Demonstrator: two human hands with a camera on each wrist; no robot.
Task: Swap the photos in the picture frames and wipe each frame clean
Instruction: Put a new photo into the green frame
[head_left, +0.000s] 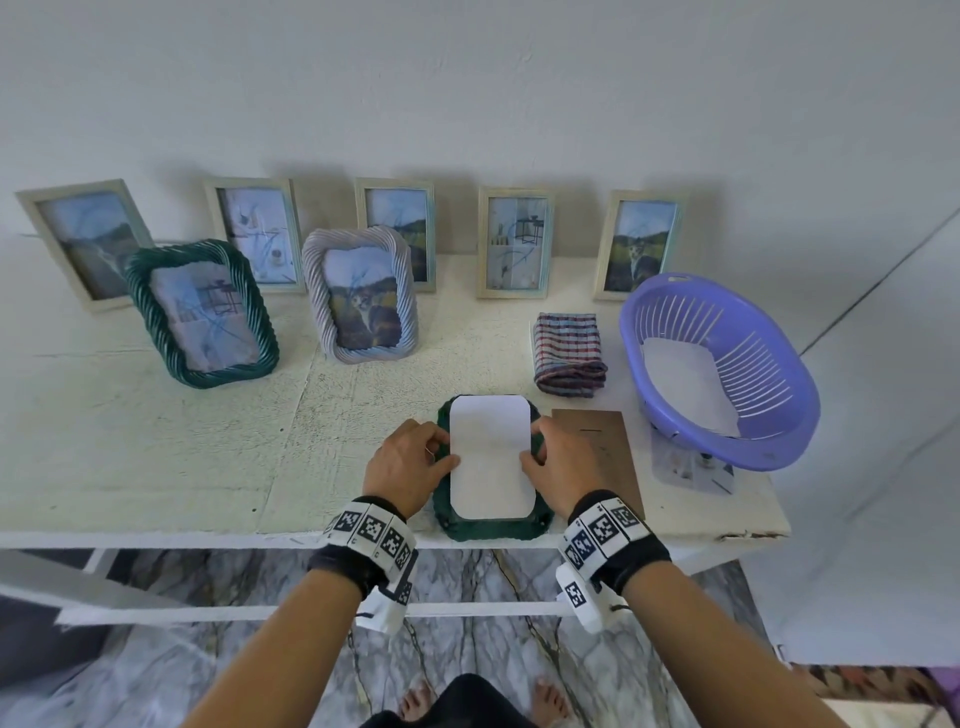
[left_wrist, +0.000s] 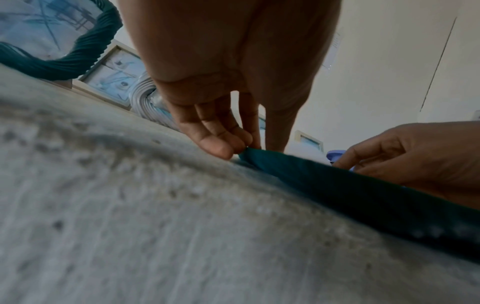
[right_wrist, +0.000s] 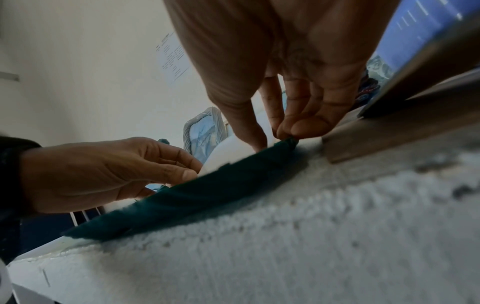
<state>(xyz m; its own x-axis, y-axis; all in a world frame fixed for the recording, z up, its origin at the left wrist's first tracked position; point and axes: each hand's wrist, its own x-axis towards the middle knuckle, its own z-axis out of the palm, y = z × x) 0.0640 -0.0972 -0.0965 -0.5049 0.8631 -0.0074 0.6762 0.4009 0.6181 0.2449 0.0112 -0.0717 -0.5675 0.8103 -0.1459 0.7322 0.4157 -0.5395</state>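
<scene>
A dark green twisted frame (head_left: 491, 529) lies face down at the table's front edge, with a white photo back (head_left: 491, 457) set in its opening. My left hand (head_left: 410, 460) grips the frame's left edge (left_wrist: 262, 160), fingers curled under it and thumb on the white sheet. My right hand (head_left: 558, 460) grips the right edge (right_wrist: 285, 144) the same way. A brown backing board (head_left: 602, 447) lies just right of the frame. A striped folded cloth (head_left: 569, 353) sits behind it.
A purple basket (head_left: 727, 332) holding a white sheet stands at the right, partly over a loose photo (head_left: 691, 467). Another green frame (head_left: 202, 312) and a pale twisted frame (head_left: 358, 296) lean at mid-table. Several pale wooden frames (head_left: 514, 244) stand along the wall.
</scene>
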